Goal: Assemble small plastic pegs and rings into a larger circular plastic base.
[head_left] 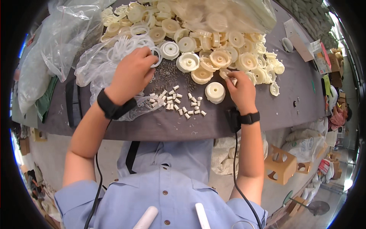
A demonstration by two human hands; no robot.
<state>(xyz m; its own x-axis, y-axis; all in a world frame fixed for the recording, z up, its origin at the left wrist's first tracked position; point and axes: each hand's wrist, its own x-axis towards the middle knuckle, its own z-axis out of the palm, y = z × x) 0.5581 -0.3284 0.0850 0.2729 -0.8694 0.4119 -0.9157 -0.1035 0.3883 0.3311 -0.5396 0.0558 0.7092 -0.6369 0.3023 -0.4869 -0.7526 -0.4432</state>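
My left hand (131, 74) is closed at the edge of a heap of translucent white rings (126, 47), its fingertips pinching one white plastic ring (157, 57). To the right, my right hand (243, 91) is closed on a small cream plastic part (225, 73), mostly hidden by the fingers. Between the hands lie a cream plastic wheel (215, 92), a whiter wheel (188, 62) and a white flanged disc (169, 50). Small white plastic bushings (177, 101) are scattered nearer me, with a patch of tiny dark metal pieces (166, 74) just beyond them.
A big pile of cream plastic wheels (170, 26) covers the far side of the grey-covered table (164, 131), partly under a clear plastic bag (228, 15). More clear bags (57, 49) lie at the left. A yellow stool (280, 164) stands on the floor at the right.
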